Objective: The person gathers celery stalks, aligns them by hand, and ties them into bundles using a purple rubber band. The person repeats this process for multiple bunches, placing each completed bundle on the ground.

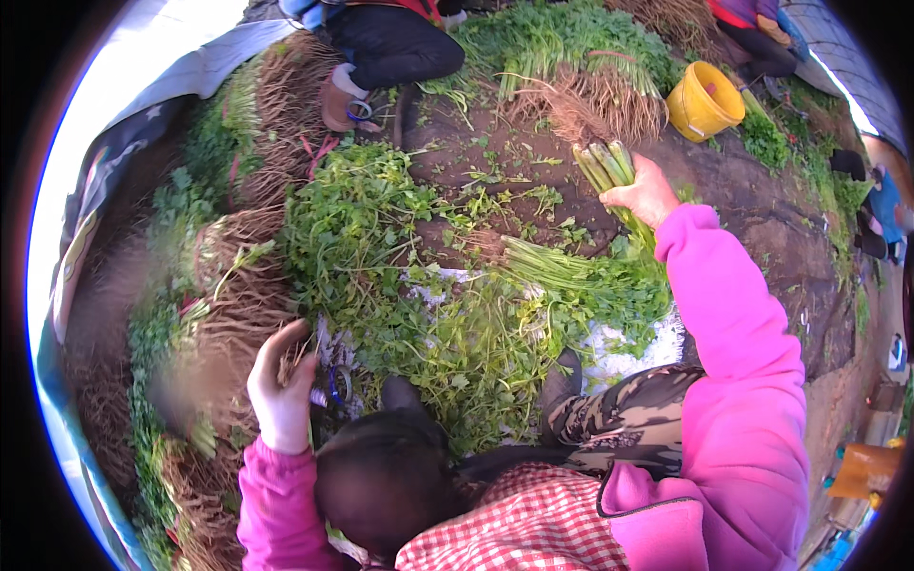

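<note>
My right hand (648,194) grips a bunch of leafy celery-like stalks (603,165), thumb across the stems. Its brown roots point away from me, over the root ends of a large stack of bunches (614,93). A smaller bunch (550,264) lies below that hand on the leaf litter, roots to the left. My left hand (282,392) is raised at the left, thumb and fingers curved apart with no held thing visible. Just beyond it is a long row of rooted bunches (250,307), roots facing inward. Loose trimmed leaves (457,357) cover the ground between my legs.
A yellow bucket (703,103) stands at the upper right beside the stack. Another person's bent leg (393,46) is at the top, with a brown boot (337,100) near the row. More people sit at the upper right and right edge. Dark ground sheet (771,235) spreads to the right.
</note>
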Available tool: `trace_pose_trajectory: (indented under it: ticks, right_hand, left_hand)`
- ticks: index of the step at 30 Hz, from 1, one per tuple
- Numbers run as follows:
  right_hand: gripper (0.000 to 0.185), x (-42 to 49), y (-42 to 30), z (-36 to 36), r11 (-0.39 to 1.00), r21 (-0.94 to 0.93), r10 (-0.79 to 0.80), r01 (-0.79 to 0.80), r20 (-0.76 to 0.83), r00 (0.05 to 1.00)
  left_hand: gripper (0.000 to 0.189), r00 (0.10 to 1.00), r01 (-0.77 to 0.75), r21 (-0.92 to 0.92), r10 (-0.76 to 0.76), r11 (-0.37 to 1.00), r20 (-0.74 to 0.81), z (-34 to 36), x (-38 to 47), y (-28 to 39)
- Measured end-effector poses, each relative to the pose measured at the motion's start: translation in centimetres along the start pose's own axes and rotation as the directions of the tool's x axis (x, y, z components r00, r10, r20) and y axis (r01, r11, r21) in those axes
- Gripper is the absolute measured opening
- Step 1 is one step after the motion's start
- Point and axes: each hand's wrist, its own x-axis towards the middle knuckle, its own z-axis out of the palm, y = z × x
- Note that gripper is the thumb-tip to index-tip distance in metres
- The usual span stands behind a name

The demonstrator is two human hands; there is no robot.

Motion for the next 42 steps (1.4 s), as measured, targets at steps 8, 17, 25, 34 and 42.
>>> trace_pose_trajectory:
  ticks: [8, 17, 25, 34, 42]
  right_hand:
    - [0.054, -16.7, -13.0, 9.7, 0.977, 0.201, -0.141, 0.065, 0.391, 0.909]
    - [0.063, -21.4, -12.1, 12.1, 0.774, 0.627, -0.322, -0.092, 0.515, 0.795]
    - [0.062, -20.1, -10.9, 14.0, 0.809, 0.587, -0.375, -0.023, 0.546, 0.75]
    - [0.056, -19.1, -11.3, 16.0, 0.689, 0.69, -0.236, -0.224, 0.505, 0.83]
    - [0.055, -19.5, -11.2, 17.0, 0.794, 0.581, -0.169, -0.177, 0.491, 0.854]
  left_hand:
    - [0.04, 0.922, 0.196, -0.441, -0.01, 0.876, 0.388, 9.9, -1.8, 14.3]
    - [0.023, 0.948, 0.283, -0.637, -0.106, 0.718, 0.301, 9.4, -5.3, 11.8]
    - [0.024, 0.969, 0.189, -0.653, -0.032, 0.734, 0.244, 9.1, -5.4, 11.9]
    - [0.023, 0.979, 0.195, -0.648, -0.106, 0.737, 0.173, 7.9, -4.3, 11.0]
    - [0.018, 0.984, 0.165, -0.664, -0.169, 0.729, 0.059, 7.1, -4.0, 11.3]
